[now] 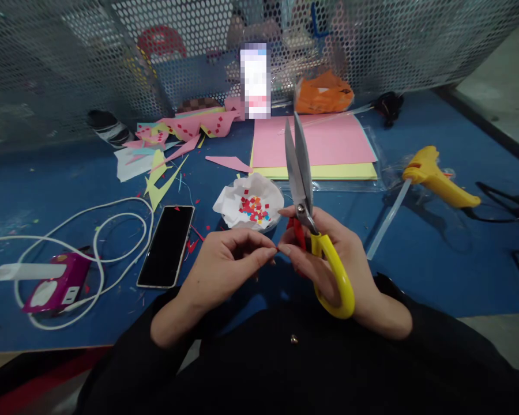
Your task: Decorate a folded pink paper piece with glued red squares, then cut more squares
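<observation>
Over my right hand (335,245) hang scissors (300,173) with one yellow and one red handle, blades slightly apart and pointing away from me. My right thumb and fingertip pinch close to those of my left hand (231,259). Between the two pinches shows a tiny red speck, perhaps a bit of red paper, too small to make out fully. Just beyond my hands sits a bowl lined with white paper (225,204). Small red, orange, yellow and blue paper pieces (254,208) lie in it.
Pink and yellow paper sheets (311,141) lie behind the bowl. Paper scraps (158,178) spread at the back left. A black-screened phone (166,246) and a white cable (99,230) lie left. A yellow glue gun (436,176) rests right. A perforated metal panel (207,34) stands behind.
</observation>
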Motion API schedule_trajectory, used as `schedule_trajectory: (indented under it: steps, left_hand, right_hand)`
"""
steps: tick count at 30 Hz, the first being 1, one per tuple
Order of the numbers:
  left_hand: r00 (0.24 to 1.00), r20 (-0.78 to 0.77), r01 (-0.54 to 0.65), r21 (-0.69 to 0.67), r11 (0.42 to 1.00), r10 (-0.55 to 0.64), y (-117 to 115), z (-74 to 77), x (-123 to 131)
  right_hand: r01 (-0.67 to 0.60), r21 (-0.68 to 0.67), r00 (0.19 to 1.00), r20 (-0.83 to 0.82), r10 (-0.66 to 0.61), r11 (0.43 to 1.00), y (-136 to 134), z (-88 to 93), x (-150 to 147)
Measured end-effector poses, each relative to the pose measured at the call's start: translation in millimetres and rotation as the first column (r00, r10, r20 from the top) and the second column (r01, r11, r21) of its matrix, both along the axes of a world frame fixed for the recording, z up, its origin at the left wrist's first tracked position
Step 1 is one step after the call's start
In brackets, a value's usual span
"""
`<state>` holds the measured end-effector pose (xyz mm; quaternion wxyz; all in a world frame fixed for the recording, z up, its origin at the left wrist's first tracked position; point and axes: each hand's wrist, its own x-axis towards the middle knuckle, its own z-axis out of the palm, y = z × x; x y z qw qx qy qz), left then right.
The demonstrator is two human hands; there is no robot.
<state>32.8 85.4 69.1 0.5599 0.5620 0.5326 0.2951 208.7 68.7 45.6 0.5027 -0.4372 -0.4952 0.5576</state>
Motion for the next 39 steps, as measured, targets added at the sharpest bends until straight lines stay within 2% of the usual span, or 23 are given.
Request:
schedule_trajectory:
  steps: [14,16,18,20,23,27,29,32,39]
  left_hand:
    - [0.997,0.071,-0.013,-0.072,0.997,0.018,-2,0.3,-1]
    - [0.994,0.092,-0.052,-0.088,0.995,0.06,-2,-0.2,-4]
    - [0.981,0.124,-0.14,-0.093,0.986,0.151,-3,-1.6,-10]
    - [0.954,0.167,-0.238,-0.087,0.968,0.249,-4,-3.7,-16]
    - [0.903,0.226,-0.358,-0.071,0.931,0.364,-8,-6.7,-26]
    - [0.845,0.258,-0.484,-0.005,0.875,0.469,-13,-10.0,-33]
    - [0.823,0.268,-0.522,0.011,0.853,0.501,-14,-12.1,-35]
    - [0.813,0.288,-0.532,0.014,0.846,0.507,-15,-16.0,-38]
    - [0.841,0.334,-0.463,0.033,0.886,0.426,-14,-24.0,-42]
  right_hand:
    - [0.002,0.037,0.996,0.085,-0.005,0.999,-1,-0.2,-1]
    - [0.003,0.07,0.993,0.119,-0.012,0.998,-1,0.4,2]
    - [-0.034,0.118,0.981,0.193,0.011,0.992,-2,0.9,6]
    - [-0.135,0.127,0.945,0.316,0.089,0.983,-3,1.2,12]
    - [-0.286,0.057,0.839,0.498,0.221,0.956,-6,1.2,18]
    - [-0.375,0.034,0.711,0.652,0.264,0.926,-8,1.7,18]
    - [-0.397,0.053,0.672,0.696,0.252,0.916,-9,1.7,15]
    - [-0.427,0.07,0.641,0.726,0.247,0.902,-9,0.3,12]
    - [-0.456,0.057,0.622,0.734,0.272,0.888,-9,-2.3,11]
